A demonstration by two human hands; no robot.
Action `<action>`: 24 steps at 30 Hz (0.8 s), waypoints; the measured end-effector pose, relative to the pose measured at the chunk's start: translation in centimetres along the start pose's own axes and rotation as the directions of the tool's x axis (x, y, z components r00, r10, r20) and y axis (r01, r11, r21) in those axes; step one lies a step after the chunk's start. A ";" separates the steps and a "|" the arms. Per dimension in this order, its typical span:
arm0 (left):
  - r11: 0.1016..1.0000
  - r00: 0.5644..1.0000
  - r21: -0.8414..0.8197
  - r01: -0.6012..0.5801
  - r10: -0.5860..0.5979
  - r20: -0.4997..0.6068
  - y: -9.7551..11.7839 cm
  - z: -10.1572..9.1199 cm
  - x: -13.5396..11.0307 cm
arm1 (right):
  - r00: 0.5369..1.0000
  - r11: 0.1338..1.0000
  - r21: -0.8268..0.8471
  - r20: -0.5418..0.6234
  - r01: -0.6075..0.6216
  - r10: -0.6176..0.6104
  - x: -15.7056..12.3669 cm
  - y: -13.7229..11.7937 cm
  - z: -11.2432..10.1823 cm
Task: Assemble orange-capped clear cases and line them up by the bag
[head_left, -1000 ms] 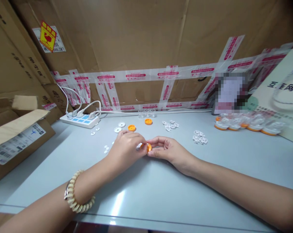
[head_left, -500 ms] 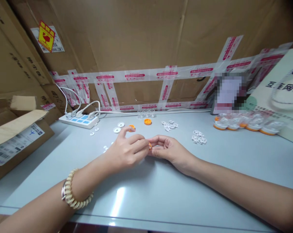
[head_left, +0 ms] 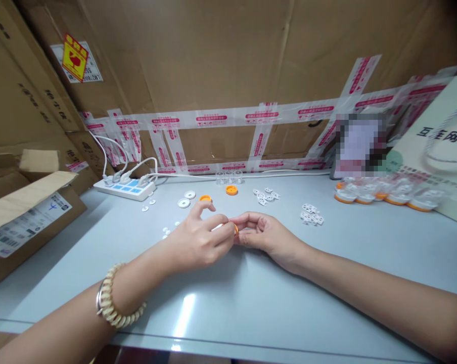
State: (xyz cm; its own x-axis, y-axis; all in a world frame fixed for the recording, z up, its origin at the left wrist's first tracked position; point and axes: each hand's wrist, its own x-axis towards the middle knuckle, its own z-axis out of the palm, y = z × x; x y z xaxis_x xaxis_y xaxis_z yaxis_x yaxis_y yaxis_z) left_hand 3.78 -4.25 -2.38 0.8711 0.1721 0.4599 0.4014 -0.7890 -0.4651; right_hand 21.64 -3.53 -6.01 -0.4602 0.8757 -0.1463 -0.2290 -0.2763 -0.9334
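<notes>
Above the middle of the table, my left hand (head_left: 201,235) and my right hand (head_left: 261,232) meet at a round orange cap (head_left: 236,230) with a white part inside it. My right fingers and thumb pinch the cap's right edge. Bent fingers of my left hand press on its left side and hide most of it. Just beyond my left hand lies another orange cap (head_left: 206,198), and a third orange cap (head_left: 231,190) sits farther back. White discs (head_left: 183,203) and small white pieces (head_left: 167,231) lie to the left.
White gear-like parts (head_left: 266,196) form two groups right of centre. Clear cylinders (head_left: 229,177) stand at the back by a cable. Several orange-based clear assemblies (head_left: 399,194) line the right. A power strip (head_left: 125,188) and open carton (head_left: 31,222) are at left; a cardboard wall (head_left: 213,60) stands behind.
My left fingers have shifted slightly on the cap, and more of its orange rim and white inside shows. My right hand keeps its pinch. The view has moved a little.
</notes>
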 end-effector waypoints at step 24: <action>0.717 0.892 -0.550 0.428 -0.435 0.125 -1.9 -1.1 -0.6 | 0.998 0.997 -0.054 0.002 0.056 -0.056 -0.3 -0.3 0.3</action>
State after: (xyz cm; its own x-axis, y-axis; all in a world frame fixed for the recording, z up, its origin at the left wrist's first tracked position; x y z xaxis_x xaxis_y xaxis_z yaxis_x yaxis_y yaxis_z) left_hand 2.16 -3.53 -0.96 0.6372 0.5707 0.5180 0.5049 -0.8169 0.2789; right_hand 21.62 -3.86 -5.58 -0.4480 0.8892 -0.0931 -0.2079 -0.2049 -0.9565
